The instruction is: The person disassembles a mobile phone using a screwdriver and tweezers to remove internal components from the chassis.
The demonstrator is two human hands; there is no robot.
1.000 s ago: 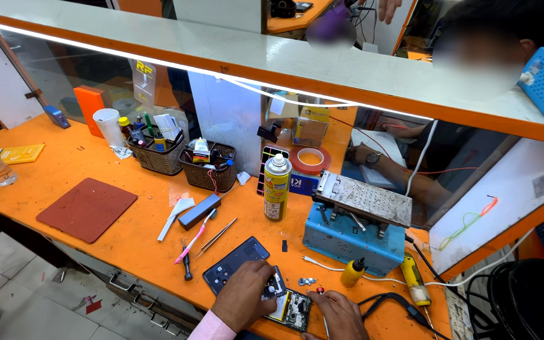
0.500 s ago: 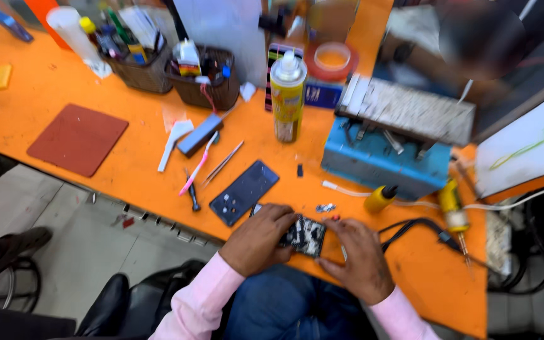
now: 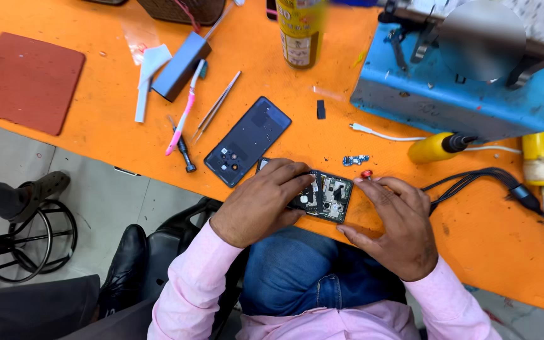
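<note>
An opened phone [image 3: 325,196] with its circuit board showing lies at the near edge of the orange bench [image 3: 96,138]. My left hand [image 3: 262,203] rests over its left half, fingers pressing it down. My right hand [image 3: 393,223] sits at its right end and pinches a small red-tipped tool [image 3: 366,174] between thumb and forefinger. The phone's dark blue back cover [image 3: 247,141] lies face down just left of it. A tiny blue circuit part [image 3: 355,160] sits on the bench above the phone.
Tweezers [image 3: 216,106], a pink toothbrush [image 3: 184,110], a small screwdriver [image 3: 182,147], a white scraper [image 3: 147,79] and a grey block [image 3: 181,66] lie left of the cover. A brown mat [image 3: 29,82] is far left. A spray can [image 3: 300,31], blue machine [image 3: 454,94], yellow tools [image 3: 437,147] and black cables [image 3: 492,182] stand right.
The camera has tilted down and come much closer to the bench. Both hands stay on the opened phone; the right hand now pinches a red-tipped tool at its upper right corner.
</note>
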